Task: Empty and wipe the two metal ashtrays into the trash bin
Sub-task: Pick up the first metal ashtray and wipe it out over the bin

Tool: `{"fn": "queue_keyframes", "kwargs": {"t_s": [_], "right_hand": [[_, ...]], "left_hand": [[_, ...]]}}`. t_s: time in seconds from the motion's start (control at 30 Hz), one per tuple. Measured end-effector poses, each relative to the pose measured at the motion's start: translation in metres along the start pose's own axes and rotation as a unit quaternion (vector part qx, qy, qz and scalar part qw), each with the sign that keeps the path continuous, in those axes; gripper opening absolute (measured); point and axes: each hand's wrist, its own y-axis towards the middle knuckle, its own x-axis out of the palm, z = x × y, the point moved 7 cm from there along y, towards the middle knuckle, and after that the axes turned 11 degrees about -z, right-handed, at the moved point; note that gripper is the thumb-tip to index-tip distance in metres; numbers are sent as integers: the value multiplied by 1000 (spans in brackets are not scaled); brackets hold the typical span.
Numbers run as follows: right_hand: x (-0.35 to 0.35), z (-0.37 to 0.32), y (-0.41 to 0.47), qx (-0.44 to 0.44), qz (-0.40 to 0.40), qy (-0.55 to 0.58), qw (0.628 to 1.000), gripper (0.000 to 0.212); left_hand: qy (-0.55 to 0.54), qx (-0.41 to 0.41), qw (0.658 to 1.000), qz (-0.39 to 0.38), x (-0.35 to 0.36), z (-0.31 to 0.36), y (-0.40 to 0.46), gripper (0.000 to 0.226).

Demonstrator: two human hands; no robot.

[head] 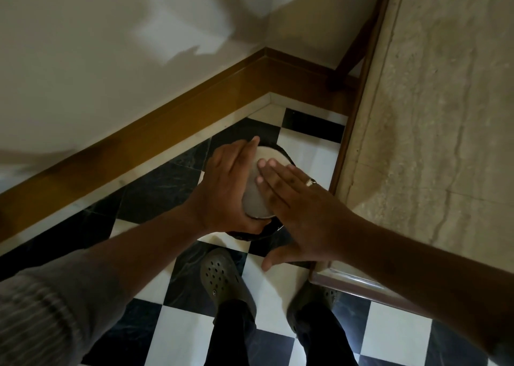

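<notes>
Centre frame: my left hand (pixel 225 187) is clamped round the rim of an upturned metal ashtray (pixel 257 187), thumb under the near edge, fingers along the far side. It looks light, rigid and slick, so I'd judge a rim grip safest. Below it, a dark trash bin (pixel 286 158), mostly hidden. Right of that, my right hand (pixel 300 212) is flat, fingers (pixel 268 171) straight, tips on the ashtray's base, holding nothing.

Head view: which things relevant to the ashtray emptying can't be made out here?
- Trash bin: only slivers of dark rim show; the ashtray and both hands cover its opening.
- Ashtray: turned bottom-up, so its inside and contents are hidden.
- Second ashtray: not in view.
- Left hand: its fingers grip the ashtray's left edge; their tips are hidden.
- Right hand: lies flat on the ashtray; nothing tells whether it holds a wipe.
</notes>
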Motion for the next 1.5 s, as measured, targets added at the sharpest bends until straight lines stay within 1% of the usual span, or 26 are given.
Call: {"fn": "queue_keyframes", "kwargs": {"t_s": [0.03,0.13,0.17,0.2,0.27,0.3,0.33,0.4,0.43,0.47,0.53,0.57,0.6,0.7,0.73,0.8,0.83,0.97,1.07,1.1,1.23,1.27,1.33,1.37,1.47,1.5], "right_hand": [[-3,-1,-1,-2,18,-4,1000,125],[-34,-4,-13,4,163,-2,987,118],[-35,-3,-13,8,172,-8,985,118],[-30,-1,-9,13,140,-16,990,120],[-12,3,0,22,39,-21,999,125],[-7,3,1,21,19,-20,999,126],[-9,2,0,18,32,-22,999,126],[-26,0,-7,16,117,-19,993,121],[-30,1,-10,18,135,-22,990,120],[-27,3,-7,18,116,-28,993,122],[-12,8,0,22,29,-34,999,126],[-8,9,1,18,14,-31,999,125],[-9,8,1,12,30,-32,999,124],[-27,1,-9,1,143,-25,989,117],[-23,1,-7,2,131,-27,991,119],[-10,4,0,13,50,-26,998,125],[-7,3,0,14,35,-21,999,126],[-21,-4,-9,8,119,-23,993,119],[-4,1,-4,29,26,-50,998,127],[-3,2,-5,31,20,-50,998,127],[-26,-2,-15,10,145,-42,988,118],[-24,-2,-12,7,129,-46,991,119],[-11,2,-4,12,56,-45,997,122],[-9,3,-4,13,47,-39,998,122],[-22,-2,-10,8,132,-27,991,118],[-21,-3,-9,5,140,-29,990,118]], "left_hand": [[9,1,1000,3,2,-1,0,121],[18,-3,999,45,2,-3,3,113],[15,-5,998,53,0,-1,5,113],[9,-6,998,62,-3,2,7,114],[-3,-12,998,64,-6,4,9,120],[-1,-13,998,63,-5,4,9,120],[3,-14,998,66,-4,3,9,118],[7,-16,997,77,-2,0,8,112],[5,-16,997,77,-3,0,8,112],[1,-17,997,75,-5,0,8,115],[-7,-16,998,63,-7,-2,8,123],[-1,-15,998,54,-6,-3,7,124],[11,-12,999,50,-4,-6,6,123],[11,-13,999,49,-1,-6,4,119],[4,-17,999,51,-3,-5,4,121],[10,-17,998,53,-5,-3,4,124],[21,-13,998,52,-3,-3,3,123],[18,-21,997,66,0,-10,0,121],[6,-34,998,51,-6,-9,0,125],[10,-33,998,46,-6,-8,0,123],[17,-15,998,53,-4,-5,2,112],[14,-18,999,49,-4,-4,3,112],[10,-27,999,37,-4,-3,3,117],[12,-26,999,35,-4,-3,3,117],[13,-19,998,54,-6,-4,3,111],[6,-21,998,53,-7,-6,4,111]]}}
